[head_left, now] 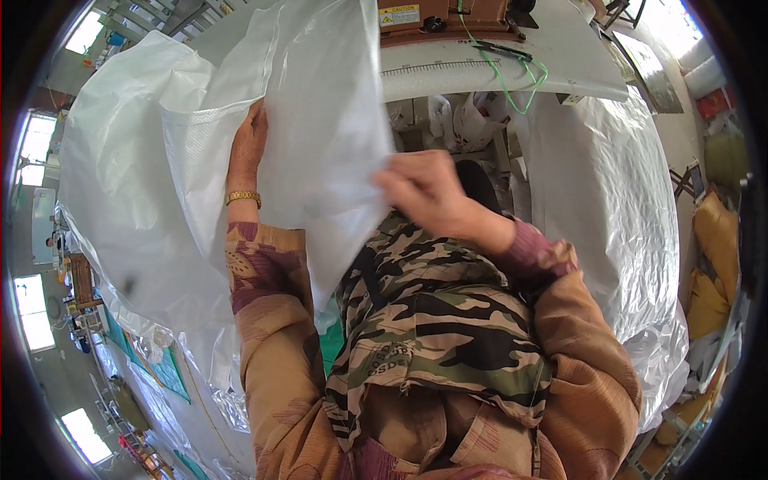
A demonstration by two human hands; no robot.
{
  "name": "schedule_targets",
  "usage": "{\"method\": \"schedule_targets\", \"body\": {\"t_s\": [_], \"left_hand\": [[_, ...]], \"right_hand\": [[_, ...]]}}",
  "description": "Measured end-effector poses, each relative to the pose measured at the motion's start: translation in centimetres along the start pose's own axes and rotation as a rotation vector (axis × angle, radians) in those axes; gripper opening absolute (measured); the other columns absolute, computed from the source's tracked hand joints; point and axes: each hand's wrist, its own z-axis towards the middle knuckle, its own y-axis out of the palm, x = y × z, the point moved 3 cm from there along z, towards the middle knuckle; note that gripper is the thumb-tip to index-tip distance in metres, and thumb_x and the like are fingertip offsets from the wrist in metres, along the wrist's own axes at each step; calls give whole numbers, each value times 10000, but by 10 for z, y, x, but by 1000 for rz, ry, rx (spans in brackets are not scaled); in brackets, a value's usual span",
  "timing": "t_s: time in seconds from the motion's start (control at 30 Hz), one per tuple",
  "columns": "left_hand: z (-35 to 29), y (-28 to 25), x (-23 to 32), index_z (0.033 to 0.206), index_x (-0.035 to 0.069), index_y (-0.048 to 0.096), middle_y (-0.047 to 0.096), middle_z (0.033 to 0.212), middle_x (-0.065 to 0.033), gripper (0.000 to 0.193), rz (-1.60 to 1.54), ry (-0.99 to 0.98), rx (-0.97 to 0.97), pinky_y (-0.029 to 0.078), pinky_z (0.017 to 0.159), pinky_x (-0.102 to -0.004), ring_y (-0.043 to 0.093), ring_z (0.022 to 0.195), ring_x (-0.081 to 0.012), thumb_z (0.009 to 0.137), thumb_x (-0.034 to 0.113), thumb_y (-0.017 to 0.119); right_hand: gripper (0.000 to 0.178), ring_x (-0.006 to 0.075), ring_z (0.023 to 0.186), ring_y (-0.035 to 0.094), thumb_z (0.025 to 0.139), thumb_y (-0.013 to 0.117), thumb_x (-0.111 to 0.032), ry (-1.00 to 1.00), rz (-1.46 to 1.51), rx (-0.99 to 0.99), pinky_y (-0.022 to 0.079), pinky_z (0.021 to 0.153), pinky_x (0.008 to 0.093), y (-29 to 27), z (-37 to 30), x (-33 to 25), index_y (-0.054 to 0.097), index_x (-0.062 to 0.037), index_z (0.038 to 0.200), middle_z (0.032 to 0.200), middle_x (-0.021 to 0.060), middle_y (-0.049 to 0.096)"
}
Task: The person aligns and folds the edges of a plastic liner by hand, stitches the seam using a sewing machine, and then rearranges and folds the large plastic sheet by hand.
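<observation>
A large sheet of white woven plastic [328, 104] spreads over the left half of the view, with a stitched seam running down it. My left hand [250, 148], a gold watch on its wrist, grips the sheet at a folded, seamed edge; its fingertips are partly behind the material. At the sheet's right edge, my right hand [424, 188] is closed in a pinch on the plastic, slightly smeared by motion. Beyond the hands stands a brown sewing machine [448, 20] on a pale table [576, 68].
Green thread [500, 76] trails over the table's front edge beside black thread snips [504, 52]. A pile of silvery-white plastic sheeting [608, 208] hangs at the right. Bags [476, 124] lie below the table. Yellow-brown material [710, 256] is heaped at the far right.
</observation>
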Motion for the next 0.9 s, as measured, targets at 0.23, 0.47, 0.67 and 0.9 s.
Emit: {"method": "schedule_targets", "body": {"t_s": [0.23,0.47,0.67,0.9], "left_hand": [[3,-7,6,1362,62,509,568,1334,-145,511,-163,31,-113,409,1028,-323,533,1236,-283,963,375,572],[-57,12,67,1365,-8,458,445,1432,-180,648,-19,254,147,379,1060,-392,413,1335,-309,885,364,685],[-116,38,66,1216,28,548,525,1276,-161,425,392,187,509,354,1024,-468,456,1201,-362,862,219,686],[-110,-8,35,973,29,572,566,860,-59,124,-80,-1,490,470,765,-361,576,825,-207,925,140,601]], "right_hand": [[225,405,657,566,919,584,-209,346,-350,-81,444,564,437,-57,-36,53,612,-21,799,688,195,584],[262,336,591,579,945,583,-218,139,-533,-111,426,540,379,-48,10,23,603,2,803,613,177,551],[583,193,918,661,965,574,-261,534,463,46,512,736,341,0,84,71,361,28,1424,1322,148,546],[569,189,744,658,904,634,-191,646,860,505,521,655,327,7,134,82,406,19,1381,1230,160,565]]}}
